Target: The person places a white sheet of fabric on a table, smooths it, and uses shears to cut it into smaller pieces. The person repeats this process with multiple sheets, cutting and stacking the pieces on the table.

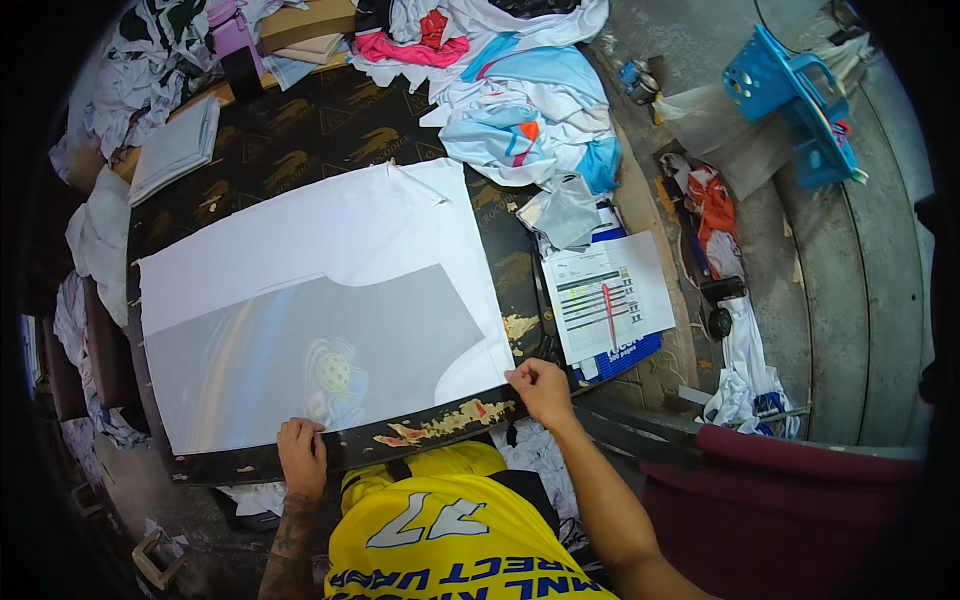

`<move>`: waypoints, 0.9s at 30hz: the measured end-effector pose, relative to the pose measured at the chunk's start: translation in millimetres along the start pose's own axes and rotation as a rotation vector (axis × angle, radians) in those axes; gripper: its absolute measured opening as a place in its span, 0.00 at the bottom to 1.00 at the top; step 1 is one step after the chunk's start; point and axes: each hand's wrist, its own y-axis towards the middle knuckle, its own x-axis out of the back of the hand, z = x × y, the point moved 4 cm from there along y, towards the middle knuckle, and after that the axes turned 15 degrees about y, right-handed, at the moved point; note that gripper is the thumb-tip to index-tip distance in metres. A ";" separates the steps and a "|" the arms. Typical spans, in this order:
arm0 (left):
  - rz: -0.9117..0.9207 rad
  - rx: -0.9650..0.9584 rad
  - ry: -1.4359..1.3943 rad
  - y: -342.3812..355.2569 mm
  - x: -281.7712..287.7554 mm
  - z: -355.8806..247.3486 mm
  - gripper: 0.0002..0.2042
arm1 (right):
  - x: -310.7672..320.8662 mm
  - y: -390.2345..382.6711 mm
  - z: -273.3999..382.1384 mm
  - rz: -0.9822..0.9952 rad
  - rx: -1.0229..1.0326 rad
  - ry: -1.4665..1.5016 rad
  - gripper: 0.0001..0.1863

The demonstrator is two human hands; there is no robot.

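A white sheet (pixel 300 235) lies flat on the black table, with one far corner folded over. On it lies a grey, garment-shaped panel (pixel 250 350) with a curved cut-out and a faint printed pattern of streaks and a round yellowish motif. My left hand (pixel 302 458) is at the panel's near edge, its fingers curled and closed on that edge. At the near right corner of the white sheet, my right hand (pixel 541 390) pinches the corner between thumb and fingers.
Printed papers (pixel 607 295) with a red pen (pixel 610 315) lie right of the sheet. Heaped white and blue garments (pixel 530 110) cover the far side. Folded cloth (pixel 175 150) rests at far left. A blue basket (pixel 790 95) stands at far right; a maroon surface (pixel 770 500) is near right.
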 end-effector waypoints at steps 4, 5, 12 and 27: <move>0.003 -0.002 0.032 -6.0 -2.2 -6.8 0.11 | -7.7 -11.3 -6.9 -0.104 0.063 -0.274 0.16; 0.013 -0.004 0.047 -5.9 -3.3 -1.5 0.14 | -8.9 -12.3 -3.8 -0.164 0.102 -0.275 0.17; -0.212 0.525 0.440 -49.2 33.5 152.3 0.37 | -28.1 -24.8 7.6 -0.143 0.219 -0.403 0.10; -0.400 1.062 -0.246 -168.3 72.6 353.9 0.08 | -162.6 -66.6 29.4 0.485 -0.294 0.025 0.14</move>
